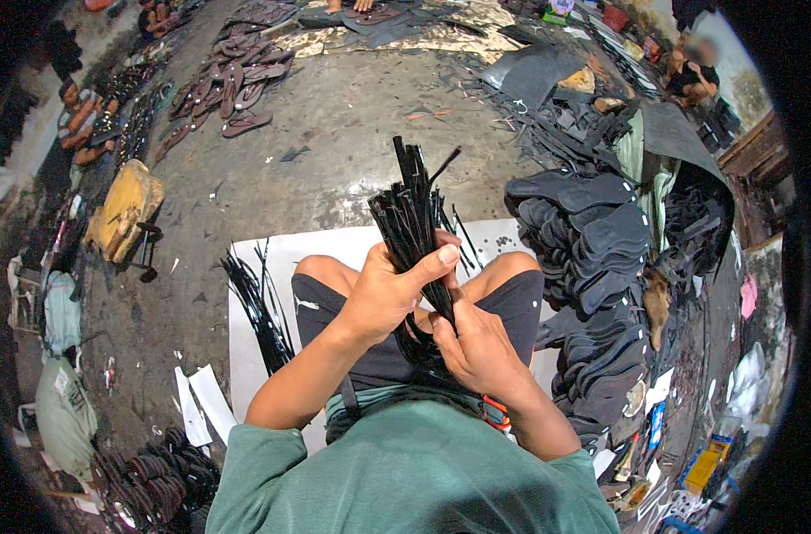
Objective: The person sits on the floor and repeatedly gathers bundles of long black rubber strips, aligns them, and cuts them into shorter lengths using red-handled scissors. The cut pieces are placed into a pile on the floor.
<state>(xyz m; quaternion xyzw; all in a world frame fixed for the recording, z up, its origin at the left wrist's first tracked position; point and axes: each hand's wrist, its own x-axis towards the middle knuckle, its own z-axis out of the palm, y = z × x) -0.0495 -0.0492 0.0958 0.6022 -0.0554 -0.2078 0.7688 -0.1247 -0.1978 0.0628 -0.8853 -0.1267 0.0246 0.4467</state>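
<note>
A thick bundle of thin, glossy black strips (411, 209) is gripped in front of my crossed legs. My left hand (389, 289) wraps round it about midway, thumb pressed across the strips. Lower down, my right hand (476, 343) closes on the same bundle, with some of its fingers hidden behind. The upper ends fan out unevenly, and one strip sticks out to the right. Below my hands the strips curve down toward my lap. Another bunch of black strips (261, 307) lies on the white sheet (245, 347) beside my left knee.
Stacked black sandal soles (592, 240) stand close on my right. Brown sandals (232, 80) lie heaped at the far left. A wooden block (129, 209) stands to the left, and white strips (201, 405) lie nearby. Other people (87, 120) sit near the walls.
</note>
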